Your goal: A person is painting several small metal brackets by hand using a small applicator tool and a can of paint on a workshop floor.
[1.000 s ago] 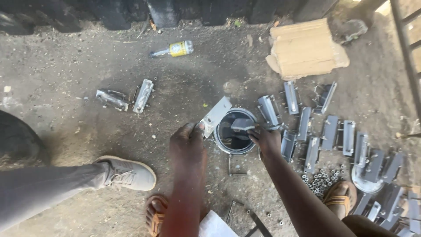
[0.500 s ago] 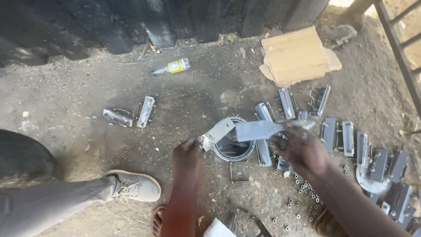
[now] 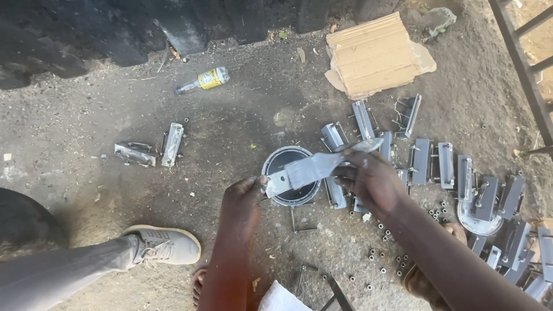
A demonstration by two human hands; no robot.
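While the left hand (image 3: 245, 196) pinches one end of the grey metal bracket (image 3: 308, 169) and the right hand (image 3: 368, 178) clamps the other — right above the paint can (image 3: 290, 183) — a slick grip could drop it, splashing paint.

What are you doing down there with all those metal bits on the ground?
A person crouches over a small paint can on the dirt floor. The left hand holds one end of a flat grey metal piece above the can, and the right hand strokes a paintbrush along it. To the right, many similar grey metal pieces lie in rows, with small nuts scattered nearby. Another person's shoe rests on the left.
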